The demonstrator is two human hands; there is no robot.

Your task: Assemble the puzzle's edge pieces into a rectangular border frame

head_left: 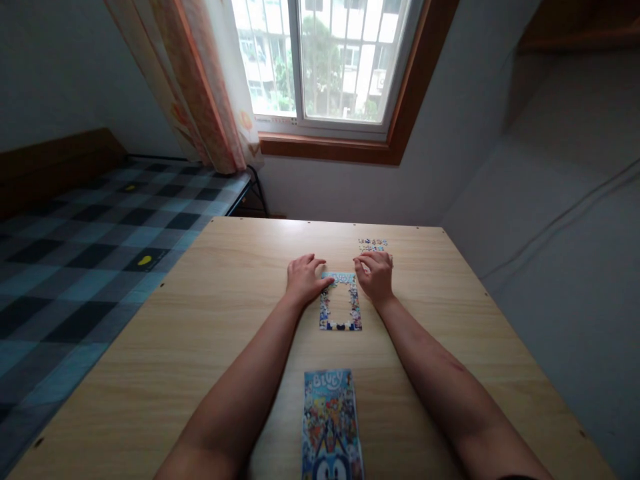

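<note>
A partly assembled jigsaw puzzle lies on the table, a colourful frame of joined pieces around bare wood. My left hand rests at its upper left corner, fingers apart, the thumb on the puzzle's top edge. Just off the upper right corner, my right hand is closed with thumb and fingertips drawn together; whatever they may hold is too small to make out. Beyond that hand, loose puzzle pieces lie in short rows, partly covered by it. Nearer to me is a blue Bluey puzzle box with a picture of many characters.
The light wooden table reaches toward the wall under a barred window. To the left stands a bed with a checked cover, beside a patterned curtain. A cable hangs along the right wall.
</note>
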